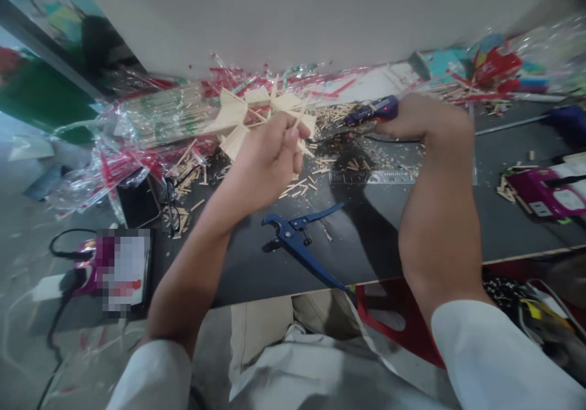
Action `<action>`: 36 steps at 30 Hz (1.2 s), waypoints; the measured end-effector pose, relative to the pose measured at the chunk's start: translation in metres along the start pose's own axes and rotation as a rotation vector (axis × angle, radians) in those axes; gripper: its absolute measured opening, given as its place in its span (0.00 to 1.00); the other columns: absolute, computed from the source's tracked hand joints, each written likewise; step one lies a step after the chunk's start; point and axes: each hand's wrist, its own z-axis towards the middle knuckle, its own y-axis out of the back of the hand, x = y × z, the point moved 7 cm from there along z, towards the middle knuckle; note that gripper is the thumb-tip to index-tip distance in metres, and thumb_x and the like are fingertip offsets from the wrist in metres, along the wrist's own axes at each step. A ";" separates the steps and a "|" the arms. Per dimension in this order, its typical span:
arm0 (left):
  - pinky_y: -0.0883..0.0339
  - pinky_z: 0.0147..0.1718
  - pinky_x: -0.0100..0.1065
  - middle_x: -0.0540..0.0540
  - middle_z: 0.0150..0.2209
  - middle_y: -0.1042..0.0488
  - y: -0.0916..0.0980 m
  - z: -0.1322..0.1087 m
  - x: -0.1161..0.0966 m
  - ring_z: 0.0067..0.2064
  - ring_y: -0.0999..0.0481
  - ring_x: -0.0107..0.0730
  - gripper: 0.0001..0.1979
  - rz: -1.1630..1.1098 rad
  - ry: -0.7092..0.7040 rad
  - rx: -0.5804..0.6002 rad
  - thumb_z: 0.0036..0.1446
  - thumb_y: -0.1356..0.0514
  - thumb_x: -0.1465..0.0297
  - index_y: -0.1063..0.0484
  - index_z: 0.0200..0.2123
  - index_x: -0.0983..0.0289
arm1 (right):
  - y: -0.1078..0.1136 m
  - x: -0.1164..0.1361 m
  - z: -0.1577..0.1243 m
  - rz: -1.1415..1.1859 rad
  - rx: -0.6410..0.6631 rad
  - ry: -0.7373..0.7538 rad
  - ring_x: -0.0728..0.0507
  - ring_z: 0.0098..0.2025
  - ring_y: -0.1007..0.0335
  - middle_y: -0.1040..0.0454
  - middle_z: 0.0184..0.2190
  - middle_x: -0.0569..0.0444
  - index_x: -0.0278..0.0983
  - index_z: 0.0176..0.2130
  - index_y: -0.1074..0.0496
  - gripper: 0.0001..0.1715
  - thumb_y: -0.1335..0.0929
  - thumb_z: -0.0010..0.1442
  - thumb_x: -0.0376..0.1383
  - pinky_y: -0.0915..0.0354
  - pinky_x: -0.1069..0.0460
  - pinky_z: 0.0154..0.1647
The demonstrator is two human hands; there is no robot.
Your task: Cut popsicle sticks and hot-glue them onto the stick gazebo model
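Wooden stick model (256, 114) gripped above left hand (268, 157); right hand (419, 117) clasps tool (372, 111), probably glue gun.

Left arm: bare from the rolled-up white sleeve, it reaches up and forward from the lower left.
Left hand (270, 154): raised in the middle of the view, back toward the camera, fingers curled in and pinched tight near the thumb.
Right arm: bare too, it goes nearly straight up from the white sleeve at the lower right, and the wrist bends to the left.
Right hand (419, 117): lies farther out and lower, knuckles up, fingers wrapped shut and pointing left.
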 end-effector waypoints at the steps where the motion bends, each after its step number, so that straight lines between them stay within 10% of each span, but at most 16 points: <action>1: 0.34 0.30 0.37 0.53 0.29 0.25 -0.011 -0.001 0.002 0.28 0.28 0.31 0.11 -0.069 0.019 0.003 0.73 0.53 0.65 0.33 0.43 0.61 | -0.002 0.002 -0.002 -0.057 0.061 -0.030 0.37 0.44 0.27 0.23 0.51 0.25 0.27 0.52 0.22 0.33 0.31 0.63 0.52 0.39 0.44 0.39; 6: 0.37 0.24 0.30 0.50 0.30 0.22 -0.072 -0.011 0.014 0.22 0.31 0.23 0.08 -0.413 0.050 0.099 0.73 0.51 0.63 0.41 0.39 0.59 | -0.004 0.024 -0.008 -0.077 0.192 0.032 0.38 0.38 0.29 0.21 0.43 0.28 0.28 0.42 0.20 0.27 0.32 0.63 0.50 0.38 0.43 0.40; 11: 0.31 0.22 0.30 0.56 0.37 0.19 -0.105 -0.021 0.021 0.25 0.22 0.26 0.12 -0.781 0.126 0.138 0.74 0.51 0.60 0.41 0.38 0.60 | 0.026 0.068 -0.028 0.237 -0.040 0.302 0.39 0.47 0.27 0.22 0.50 0.36 0.32 0.50 0.25 0.20 0.33 0.65 0.43 0.35 0.46 0.49; 16: 0.28 0.22 0.28 0.55 0.33 0.18 -0.104 -0.030 0.039 0.24 0.21 0.26 0.18 -0.964 0.282 -0.016 0.71 0.46 0.53 0.38 0.36 0.61 | 0.034 0.122 -0.065 0.534 0.061 0.655 0.43 0.38 0.27 0.20 0.38 0.49 0.38 0.43 0.24 0.11 0.31 0.64 0.41 0.32 0.47 0.42; 36: 0.35 0.15 0.26 0.53 0.25 0.20 -0.104 -0.024 0.061 0.16 0.25 0.26 0.16 -0.948 0.366 -0.148 0.74 0.50 0.58 0.35 0.39 0.63 | 0.002 0.147 -0.058 0.522 0.081 0.567 0.41 0.38 0.26 0.21 0.35 0.52 0.40 0.36 0.27 0.06 0.27 0.58 0.31 0.32 0.47 0.40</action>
